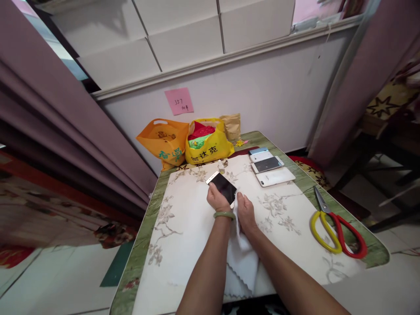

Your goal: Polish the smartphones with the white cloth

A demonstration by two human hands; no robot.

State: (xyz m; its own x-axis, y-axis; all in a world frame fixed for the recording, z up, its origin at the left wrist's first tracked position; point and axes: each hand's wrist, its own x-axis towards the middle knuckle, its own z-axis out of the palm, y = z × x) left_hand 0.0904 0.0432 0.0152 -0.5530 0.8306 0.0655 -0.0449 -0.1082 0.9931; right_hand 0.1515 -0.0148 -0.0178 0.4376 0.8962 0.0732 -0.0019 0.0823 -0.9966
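My left hand (217, 197), with a green bangle (224, 215) at the wrist, grips a smartphone (223, 187) that has a dark screen and a pale frame. The phone is tilted, screen up, above the table. Closed around a white cloth (242, 240), my right hand (246, 212) is at the phone's lower right edge. The cloth's jagged edge meets the phone there, and the rest of it hangs down toward the table's near side. Just beyond the phone stands a small clear bottle (221, 166) with a white top.
Several phones (274, 176) lie in a row at the right back. Scissors (323, 205) with yellow and red handles rest near the right edge. An orange bag (164, 142), a filled yellow bag (210, 151) and a brown paper pouch (232, 127) stand at the back by the wall.
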